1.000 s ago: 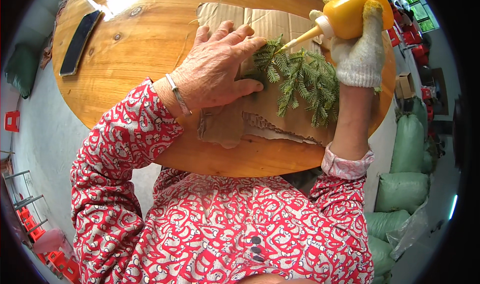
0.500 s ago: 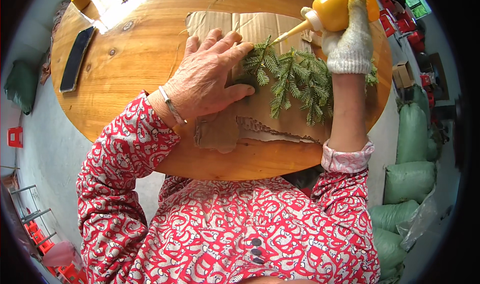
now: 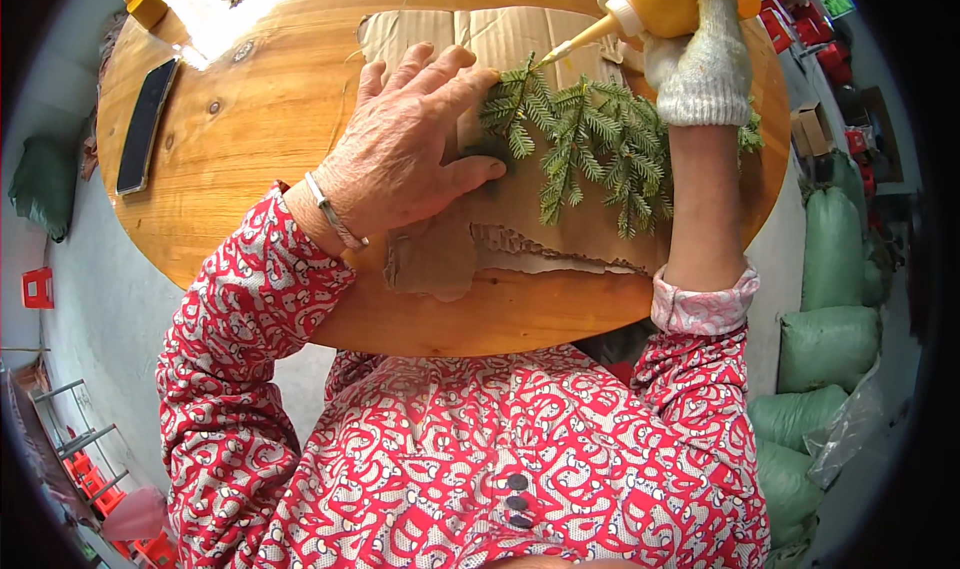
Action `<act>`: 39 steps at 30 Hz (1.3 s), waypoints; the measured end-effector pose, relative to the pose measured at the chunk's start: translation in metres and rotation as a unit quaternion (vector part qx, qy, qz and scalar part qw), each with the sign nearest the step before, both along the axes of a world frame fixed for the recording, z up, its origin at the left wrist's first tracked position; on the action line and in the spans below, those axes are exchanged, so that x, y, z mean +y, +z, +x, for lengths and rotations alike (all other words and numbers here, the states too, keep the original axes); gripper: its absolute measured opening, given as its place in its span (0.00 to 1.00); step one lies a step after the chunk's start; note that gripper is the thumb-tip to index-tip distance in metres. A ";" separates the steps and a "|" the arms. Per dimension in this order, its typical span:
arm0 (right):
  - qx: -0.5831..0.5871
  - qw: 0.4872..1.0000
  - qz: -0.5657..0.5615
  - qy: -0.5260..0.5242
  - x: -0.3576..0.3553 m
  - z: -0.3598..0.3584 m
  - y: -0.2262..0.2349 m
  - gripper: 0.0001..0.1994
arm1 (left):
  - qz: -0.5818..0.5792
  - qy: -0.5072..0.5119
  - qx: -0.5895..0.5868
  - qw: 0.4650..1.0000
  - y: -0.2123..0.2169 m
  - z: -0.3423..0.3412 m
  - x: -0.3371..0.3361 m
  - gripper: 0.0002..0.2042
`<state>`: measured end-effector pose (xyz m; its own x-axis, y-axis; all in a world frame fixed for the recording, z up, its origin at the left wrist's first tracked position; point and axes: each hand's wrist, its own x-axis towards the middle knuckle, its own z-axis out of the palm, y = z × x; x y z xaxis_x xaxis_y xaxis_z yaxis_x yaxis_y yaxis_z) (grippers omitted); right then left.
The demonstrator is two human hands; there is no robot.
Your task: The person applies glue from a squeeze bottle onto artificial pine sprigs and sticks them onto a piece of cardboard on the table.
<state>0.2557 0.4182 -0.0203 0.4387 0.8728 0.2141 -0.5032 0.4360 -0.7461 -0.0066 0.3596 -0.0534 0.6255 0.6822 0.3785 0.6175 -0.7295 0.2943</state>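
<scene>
Yellow bottle in gloved right fingers, left fingers wide over cardboard beside green sprigs

No text, label, brand, number or sign could be read anywhere in view, neither on the held yellow bottle nor on the cardboard.
</scene>
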 end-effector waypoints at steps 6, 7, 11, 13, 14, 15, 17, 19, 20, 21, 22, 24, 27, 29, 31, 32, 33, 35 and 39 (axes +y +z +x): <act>0.002 1.000 -0.018 -0.001 0.013 0.016 -0.015 0.25 | 0.080 -0.007 0.017 0.997 0.003 0.005 -0.003 0.31; 0.002 1.000 -0.021 0.000 0.014 0.019 -0.017 0.25 | 0.100 -0.016 0.026 0.995 0.003 0.006 -0.003 0.31; 0.001 0.999 -0.032 -0.001 0.009 0.023 -0.022 0.26 | 0.085 -0.014 0.061 0.994 -0.001 0.003 0.000 0.30; 0.001 0.999 -0.037 -0.001 0.010 0.024 -0.024 0.26 | 0.080 -0.013 0.072 0.994 -0.002 0.002 0.001 0.30; 0.000 0.999 -0.039 0.000 0.013 0.027 -0.024 0.26 | 0.066 -0.016 0.067 0.995 -0.002 0.000 0.002 0.30; 0.000 0.999 -0.040 0.000 0.012 0.028 -0.025 0.26 | 0.052 -0.019 0.063 0.996 -0.002 -0.001 0.002 0.30; -0.001 0.999 -0.043 0.001 0.008 0.032 -0.024 0.27 | 0.025 -0.027 0.053 0.998 -0.001 -0.002 0.002 0.29; -0.003 0.999 -0.044 0.002 0.005 0.027 -0.024 0.27 | 0.019 -0.028 0.054 0.998 0.000 -0.003 0.003 0.29; -0.004 0.999 -0.045 0.002 0.004 0.029 -0.023 0.27 | 0.013 -0.029 0.056 0.998 0.001 -0.003 0.003 0.29; -0.005 0.999 -0.046 0.003 0.002 0.033 -0.022 0.27 | 0.007 -0.031 0.058 0.998 0.002 -0.003 0.003 0.29; -0.005 0.999 -0.047 0.003 0.001 0.033 -0.022 0.27 | 0.000 -0.032 0.060 0.998 0.003 -0.004 0.003 0.28; -0.007 0.999 -0.048 0.003 -0.004 0.033 -0.020 0.27 | 0.000 -0.029 0.062 0.998 0.004 -0.004 0.002 0.28; -0.009 0.999 -0.050 0.003 -0.004 0.028 -0.019 0.28 | -0.006 -0.020 0.069 0.997 0.006 -0.005 0.001 0.28; -0.010 0.999 -0.051 0.004 -0.002 0.027 -0.019 0.28 | -0.006 -0.018 0.071 0.997 0.006 -0.005 0.001 0.28; -0.011 0.999 -0.052 0.004 0.000 0.027 -0.019 0.28 | -0.009 -0.014 0.076 0.997 0.007 -0.005 0.001 0.28; -0.010 0.999 -0.053 0.005 0.004 0.027 -0.019 0.28 | -0.011 -0.012 0.078 0.997 0.007 -0.006 0.001 0.28; -0.011 0.998 -0.054 0.004 0.003 0.028 -0.018 0.28 | -0.010 -0.012 0.078 0.997 0.007 -0.005 0.001 0.28; -0.012 0.998 -0.056 0.003 0.002 0.033 -0.017 0.29 | -0.013 -0.013 0.077 0.997 0.007 -0.005 0.002 0.28; -0.014 0.998 -0.054 0.004 0.008 0.031 -0.012 0.29 | -0.010 -0.013 0.075 0.997 0.010 -0.003 0.005 0.28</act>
<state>0.2867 0.4264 -0.0324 0.4275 0.8945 0.1311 -0.4850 0.3493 -0.8017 -0.0097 0.3650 -0.0435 0.6920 0.6710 0.2662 0.6361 -0.7412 0.2145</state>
